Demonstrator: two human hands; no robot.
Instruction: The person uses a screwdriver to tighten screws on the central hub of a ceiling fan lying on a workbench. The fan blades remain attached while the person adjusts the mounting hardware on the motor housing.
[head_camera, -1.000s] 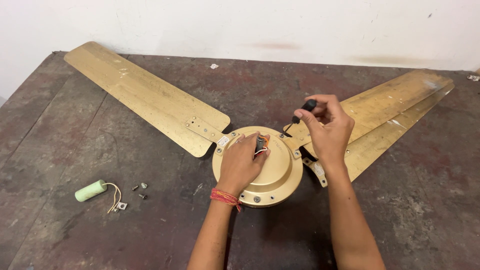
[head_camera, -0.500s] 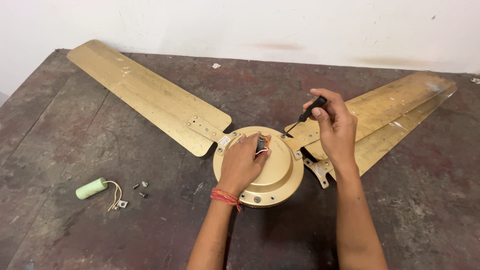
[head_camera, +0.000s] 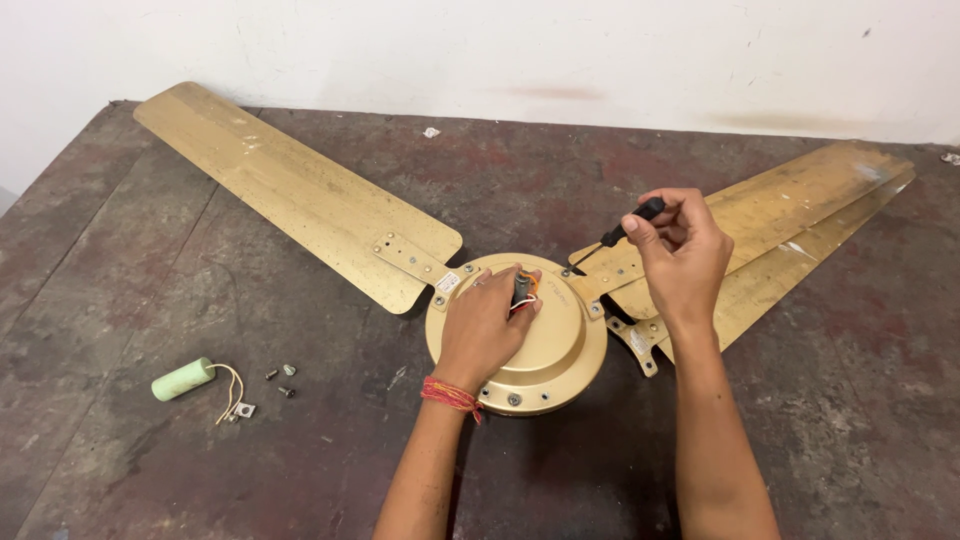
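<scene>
my left hand (head_camera: 483, 335) lies flat on the gold fan motor (head_camera: 545, 355), steadying it, while my right hand (head_camera: 685, 255) pinches a screwdriver (head_camera: 612, 236), whose tip should sit square in the screw.

The left hand (head_camera: 487, 330) covers part of the round gold metal fan motor housing (head_camera: 545, 355). The right hand (head_camera: 682, 255) hides most of the black-handled screwdriver (head_camera: 625, 228); its tip is too small to see. The picture's bottom edge cuts both forearms. The loose small screws (head_camera: 280, 378) are too small to tell apart.
</scene>
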